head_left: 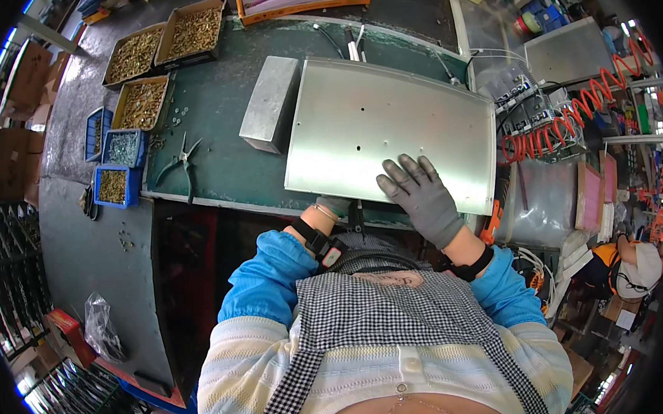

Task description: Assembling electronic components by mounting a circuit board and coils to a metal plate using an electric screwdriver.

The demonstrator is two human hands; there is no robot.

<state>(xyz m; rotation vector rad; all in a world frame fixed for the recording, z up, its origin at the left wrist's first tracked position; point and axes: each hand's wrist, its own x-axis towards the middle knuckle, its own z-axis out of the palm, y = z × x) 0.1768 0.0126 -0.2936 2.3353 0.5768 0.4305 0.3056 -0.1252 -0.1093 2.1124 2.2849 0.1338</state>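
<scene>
A wide silvery sheet-metal panel (pixel 409 113) with a few small holes lies tilted on the green bench top in front of me. My right hand (pixel 427 204), in a grey glove, rests on its near right part with the fingers stretched out. My left hand (pixel 334 204), gloved too, is at the near left edge of the panel. The panel hides its fingers, so its grip does not show. Against the panel's left side stands a grey metal block (pixel 270 103). Cables with connectors (pixel 352 45) stick out past the far edge.
Pliers (pixel 184 167) lie open on the left of the bench. Beyond them are cardboard trays of brass-coloured fasteners (pixel 142 102) and blue bins (pixel 112 185). An orange tray (pixel 302 9) sits at the far side. A red coiled hose (pixel 553 134) hangs at right; another person (pixel 635 266) is farther right.
</scene>
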